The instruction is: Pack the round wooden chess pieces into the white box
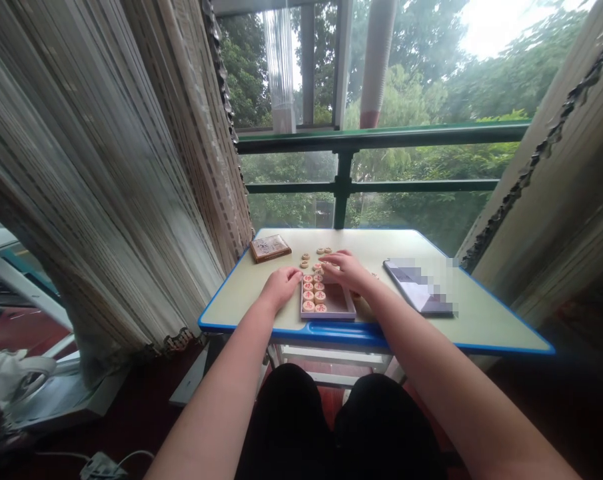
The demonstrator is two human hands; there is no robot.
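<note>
Near the tabletop's [261, 303] front edge lies a shallow purple tray [337, 308], two columns of round wooden discs with red characters [314, 295] along its left side. The left hand [281, 287] rests curled against the tray's far-left corner; the right hand [345, 269] lies loosely spread over its far end. Beyond them lie loose discs [312, 256] and, nearer the far-left corner, a brown lid [270, 247].

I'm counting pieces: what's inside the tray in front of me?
The tray holds two columns of round wooden game pieces at its left side. The right hand covers its far end.

On the table [481, 320] lie 1 tray [337, 310], 1 lid [270, 247], 1 phone [418, 287] and 2 hands [281, 285].
</note>
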